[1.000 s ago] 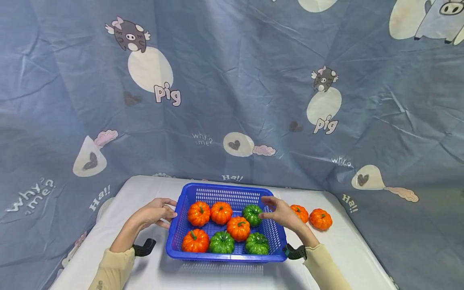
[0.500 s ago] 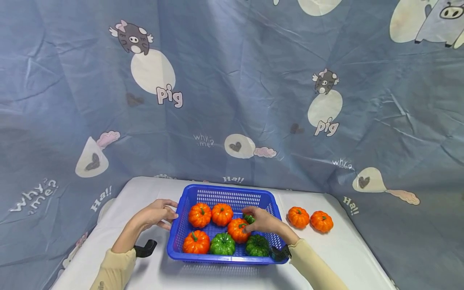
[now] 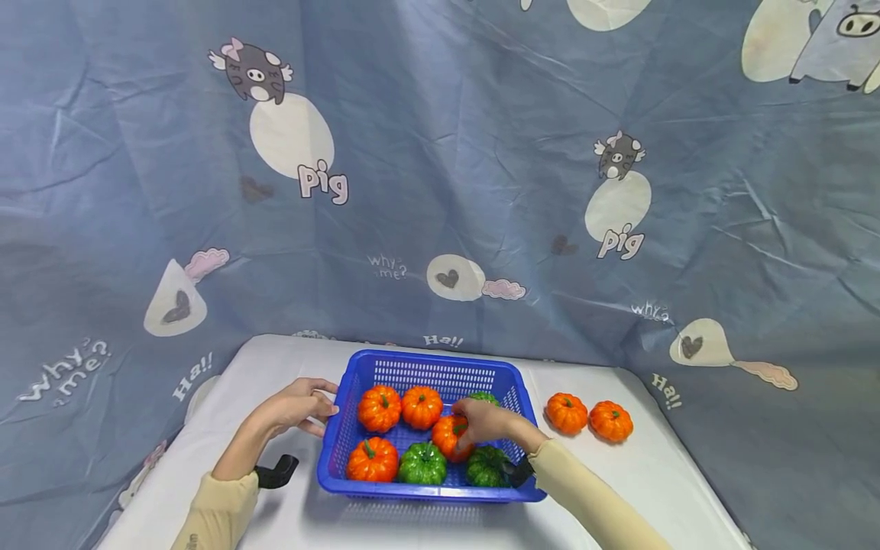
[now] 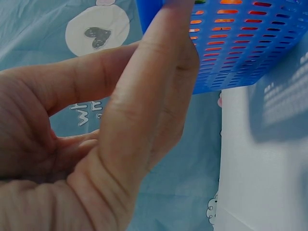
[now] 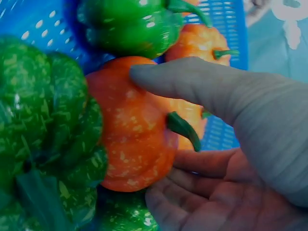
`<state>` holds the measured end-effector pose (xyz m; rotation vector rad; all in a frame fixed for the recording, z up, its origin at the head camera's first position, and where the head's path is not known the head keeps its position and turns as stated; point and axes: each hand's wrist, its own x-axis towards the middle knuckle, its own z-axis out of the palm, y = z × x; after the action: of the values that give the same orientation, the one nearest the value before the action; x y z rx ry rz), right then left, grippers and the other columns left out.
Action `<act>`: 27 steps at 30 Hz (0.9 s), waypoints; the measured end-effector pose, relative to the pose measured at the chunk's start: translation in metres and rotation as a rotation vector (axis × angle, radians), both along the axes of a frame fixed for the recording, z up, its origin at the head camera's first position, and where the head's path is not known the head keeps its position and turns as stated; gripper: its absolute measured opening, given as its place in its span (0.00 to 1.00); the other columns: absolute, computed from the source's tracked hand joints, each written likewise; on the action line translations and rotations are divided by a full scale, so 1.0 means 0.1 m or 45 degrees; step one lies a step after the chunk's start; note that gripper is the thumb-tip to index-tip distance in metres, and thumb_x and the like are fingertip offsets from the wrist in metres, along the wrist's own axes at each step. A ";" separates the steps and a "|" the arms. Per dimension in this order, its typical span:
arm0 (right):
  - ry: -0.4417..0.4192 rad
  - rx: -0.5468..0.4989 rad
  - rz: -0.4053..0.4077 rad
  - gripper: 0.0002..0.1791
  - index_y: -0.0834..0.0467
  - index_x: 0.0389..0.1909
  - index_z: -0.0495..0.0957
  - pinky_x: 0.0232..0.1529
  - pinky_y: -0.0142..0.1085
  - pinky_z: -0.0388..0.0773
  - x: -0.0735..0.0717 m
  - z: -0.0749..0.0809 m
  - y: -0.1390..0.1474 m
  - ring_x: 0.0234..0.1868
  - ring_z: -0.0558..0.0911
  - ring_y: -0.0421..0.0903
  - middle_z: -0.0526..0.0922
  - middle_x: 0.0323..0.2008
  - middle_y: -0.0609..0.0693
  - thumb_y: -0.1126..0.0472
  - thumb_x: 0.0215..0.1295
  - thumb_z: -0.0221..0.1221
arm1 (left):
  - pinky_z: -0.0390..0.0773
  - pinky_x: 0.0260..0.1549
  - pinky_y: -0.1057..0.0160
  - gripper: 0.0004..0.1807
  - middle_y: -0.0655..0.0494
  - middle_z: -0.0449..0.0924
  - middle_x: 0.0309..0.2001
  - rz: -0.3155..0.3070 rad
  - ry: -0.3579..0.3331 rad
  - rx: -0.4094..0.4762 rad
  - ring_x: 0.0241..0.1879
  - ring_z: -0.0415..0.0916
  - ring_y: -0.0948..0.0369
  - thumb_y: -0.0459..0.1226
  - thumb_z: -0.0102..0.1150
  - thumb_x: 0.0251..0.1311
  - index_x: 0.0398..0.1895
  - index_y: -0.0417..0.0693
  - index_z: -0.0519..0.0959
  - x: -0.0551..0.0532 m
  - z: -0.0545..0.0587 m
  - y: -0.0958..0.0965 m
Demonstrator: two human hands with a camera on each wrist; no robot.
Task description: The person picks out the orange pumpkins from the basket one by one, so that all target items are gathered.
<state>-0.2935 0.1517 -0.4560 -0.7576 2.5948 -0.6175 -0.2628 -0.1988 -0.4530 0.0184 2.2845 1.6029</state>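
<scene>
My right hand [image 3: 493,422] reaches into a blue plastic basket [image 3: 426,493] and holds a small orange pumpkin [image 3: 447,435] near the middle. In the right wrist view its thumb lies on one side of the orange skin and the fingers curl along the other. My left hand [image 3: 299,405] is at the basket's left rim, fingers loosely extended with the tips right at the edge. Green pumpkins [image 3: 422,463] and more orange pumpkins [image 3: 379,409] sit around the held one. A green pumpkin [image 3: 485,397] behind the right hand is mostly hidden.
Two orange pumpkins [image 3: 567,413] lie on the white table [image 3: 584,485] to the right of the basket. A blue patterned cloth [image 3: 440,191] hangs behind the table and drops along its sides.
My right hand has moved from above the basket's right side, left and down into the basket, and now grips the middle orange pumpkin. The left hand stays at the left rim.
</scene>
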 end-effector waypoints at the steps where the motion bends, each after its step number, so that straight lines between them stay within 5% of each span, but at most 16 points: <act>1: 0.013 0.038 0.010 0.39 0.71 0.58 0.70 0.59 0.45 0.76 0.00 -0.01 -0.02 0.53 0.78 0.54 0.79 0.52 0.60 0.64 0.42 0.73 | 0.86 0.31 0.55 0.29 0.44 0.82 0.39 -0.001 -0.001 0.002 0.33 0.81 0.56 0.29 0.57 0.58 0.63 0.28 0.63 0.00 0.00 0.00; 9: 0.065 0.191 0.022 0.44 0.66 0.60 0.69 0.58 0.41 0.77 0.01 -0.08 -0.06 0.51 0.78 0.49 0.79 0.51 0.54 0.59 0.39 0.77 | 0.86 0.31 0.55 0.29 0.44 0.82 0.38 0.003 -0.003 0.010 0.33 0.82 0.56 0.29 0.57 0.58 0.63 0.28 0.63 0.00 -0.01 0.01; 27: 0.052 -0.137 -0.073 0.41 0.64 0.59 0.72 0.56 0.44 0.78 0.07 0.19 0.18 0.50 0.80 0.48 0.80 0.53 0.56 0.55 0.42 0.74 | 0.86 0.32 0.55 0.30 0.43 0.81 0.41 0.010 -0.008 -0.009 0.34 0.81 0.56 0.29 0.57 0.57 0.63 0.28 0.63 0.00 -0.01 -0.01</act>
<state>-0.2866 0.1696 -0.4373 -0.7384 2.6460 -0.7723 -0.2632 -0.1997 -0.4542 0.0026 2.2881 1.5970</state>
